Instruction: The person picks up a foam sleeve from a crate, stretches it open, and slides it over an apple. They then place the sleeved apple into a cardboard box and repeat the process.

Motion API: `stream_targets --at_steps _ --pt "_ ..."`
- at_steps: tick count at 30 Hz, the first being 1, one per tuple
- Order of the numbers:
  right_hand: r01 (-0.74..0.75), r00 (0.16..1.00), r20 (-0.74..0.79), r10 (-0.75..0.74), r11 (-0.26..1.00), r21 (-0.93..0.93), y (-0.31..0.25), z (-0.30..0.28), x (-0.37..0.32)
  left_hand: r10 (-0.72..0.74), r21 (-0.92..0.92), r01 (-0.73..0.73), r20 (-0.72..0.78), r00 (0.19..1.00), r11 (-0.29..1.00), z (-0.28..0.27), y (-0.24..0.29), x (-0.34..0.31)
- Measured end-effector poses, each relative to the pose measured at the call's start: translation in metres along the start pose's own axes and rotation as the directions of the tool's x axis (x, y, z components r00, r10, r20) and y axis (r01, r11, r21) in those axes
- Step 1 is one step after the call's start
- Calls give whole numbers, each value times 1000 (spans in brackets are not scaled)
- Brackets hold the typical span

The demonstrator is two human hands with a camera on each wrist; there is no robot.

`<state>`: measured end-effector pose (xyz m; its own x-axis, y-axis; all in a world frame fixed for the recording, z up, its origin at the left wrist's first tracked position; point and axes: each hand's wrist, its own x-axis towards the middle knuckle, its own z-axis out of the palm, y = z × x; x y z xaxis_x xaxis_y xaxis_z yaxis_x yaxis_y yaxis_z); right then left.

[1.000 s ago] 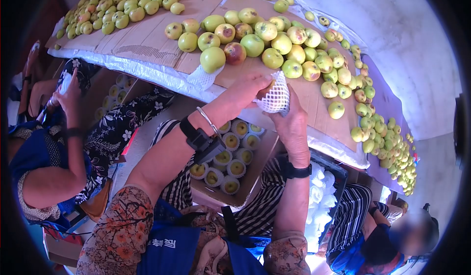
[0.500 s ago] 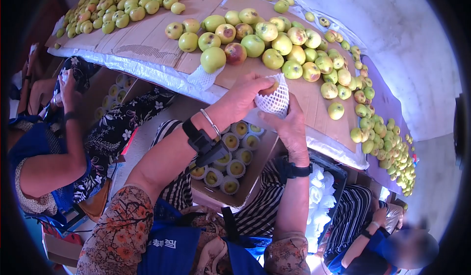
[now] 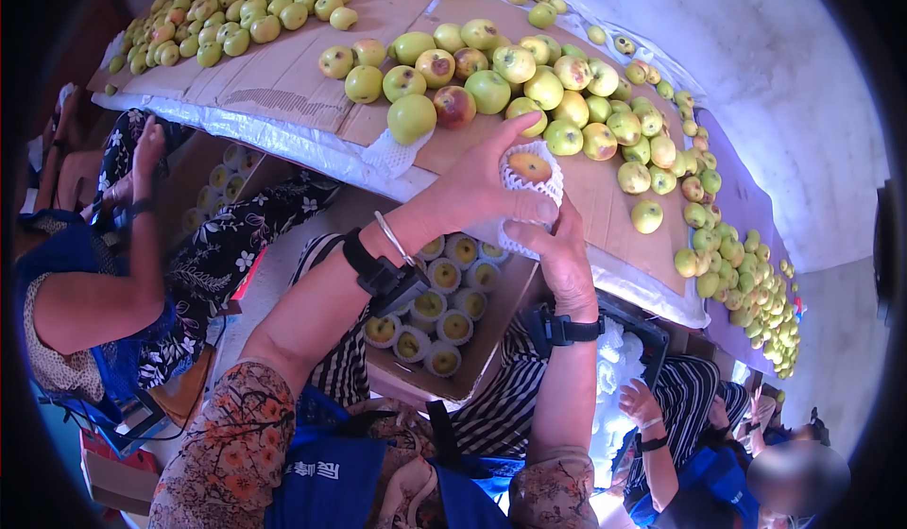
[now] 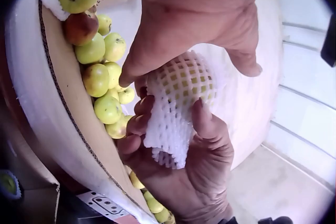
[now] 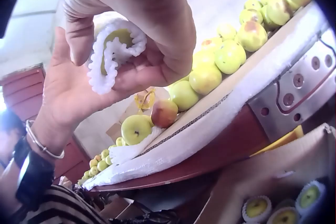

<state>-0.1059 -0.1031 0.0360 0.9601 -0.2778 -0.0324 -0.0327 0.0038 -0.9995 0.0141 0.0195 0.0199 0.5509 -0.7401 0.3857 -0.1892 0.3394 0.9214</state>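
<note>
An apple (image 3: 529, 167) in a white foam net sleeve (image 4: 173, 111) is held over the table's near edge, its top end showing through the sleeve's opening in the head view. My right hand (image 3: 565, 255) grips the sleeved apple from below, thumb on one side and fingers on the other. My left hand (image 3: 477, 184) is spread around the apple's other side, index finger stretched out and thumb across the front. In the right wrist view the left palm (image 5: 79, 95) lies flat behind the sleeve, whose loose end is bunched.
Loose apples (image 3: 491, 90) lie across the cardboard-covered table (image 3: 293, 85). Another foam sleeve (image 3: 395, 151) lies at its edge by a big green apple. Below stand a carton (image 3: 491, 359) of sleeved apples and a crate (image 3: 652, 364) of white sleeves. Other people sit at both sides.
The left fingers, earlier pinching at the apple and sleeve edge, have spread apart. The apple has turned so its end faces up. At right, another person's hand has risen by the crate.
</note>
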Motion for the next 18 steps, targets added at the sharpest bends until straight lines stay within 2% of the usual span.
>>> stream_targets --at_steps 3,6,9,12,15,18 --pt "11 1000 -8 -11 996 -90 -11 10 -4 15 38 -12 -68 998 999 7 1 -2" --pt "14 1000 -4 -14 993 -119 -8 10 -2 -52 63 59 -112 992 996 8 3 -2" --pt "-14 1000 2 15 995 -101 -5 6 0 -166 11 168 -90 982 986 6 9 1" --pt "-19 1000 -7 19 996 -84 -4 6 0 -212 -117 196 -149 966 974 10 10 1" --pt "-15 1000 -4 15 996 -83 -3 4 0 -208 -155 187 -137 968 970 9 8 3" --pt "35 999 15 -34 994 -105 1 2 3 -292 -233 253 -151 944 939 6 12 2"
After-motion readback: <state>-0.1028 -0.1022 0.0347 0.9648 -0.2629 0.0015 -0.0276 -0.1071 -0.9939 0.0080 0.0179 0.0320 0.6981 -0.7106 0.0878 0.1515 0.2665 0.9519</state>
